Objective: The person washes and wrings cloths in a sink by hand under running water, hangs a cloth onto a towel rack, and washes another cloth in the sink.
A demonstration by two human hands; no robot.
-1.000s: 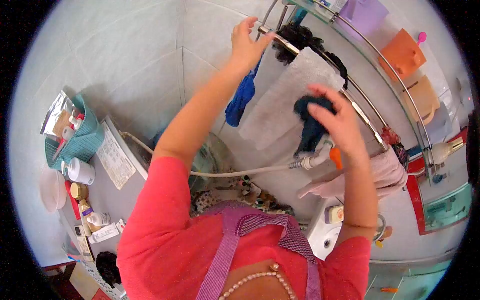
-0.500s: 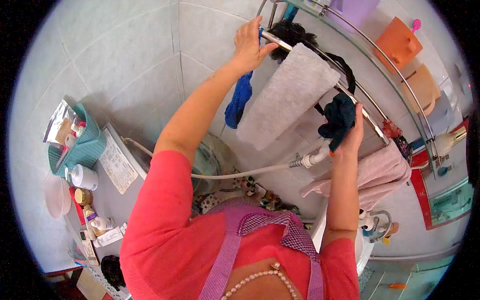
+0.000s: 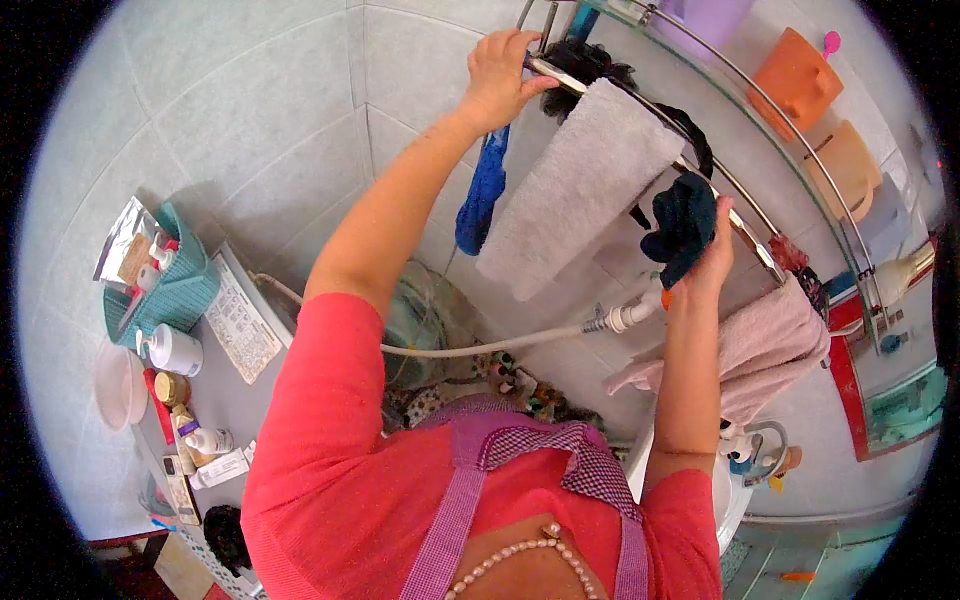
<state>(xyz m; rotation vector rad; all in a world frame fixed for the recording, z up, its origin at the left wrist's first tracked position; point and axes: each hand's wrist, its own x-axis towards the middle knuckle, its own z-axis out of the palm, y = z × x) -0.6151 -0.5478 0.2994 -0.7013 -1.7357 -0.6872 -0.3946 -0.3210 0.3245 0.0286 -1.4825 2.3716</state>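
Observation:
My left hand [image 3: 503, 80] is closed around the left end of a metal towel bar [image 3: 558, 74], beside a black fluffy item [image 3: 590, 75]. A blue cloth [image 3: 483, 195] hangs just below that hand. A grey towel [image 3: 585, 185] hangs over the bar between my two hands. In my right hand [image 3: 708, 262] is a bunched dark teal cloth [image 3: 684, 225], held close to the bar's front. A pink towel [image 3: 765, 350] hangs to the right of it.
A glass shelf with a rail [image 3: 765, 95] carries orange [image 3: 797, 80] and purple [image 3: 705, 25] items. A pale hose [image 3: 480, 350] crosses below. At left, a grey surface [image 3: 215, 400] holds a teal basket [image 3: 185, 280] and bottles. A sink [image 3: 735, 500] is at lower right.
The dark teal cloth has shifted slightly in my right hand. My left hand remains on the bar, and the view has moved slightly.

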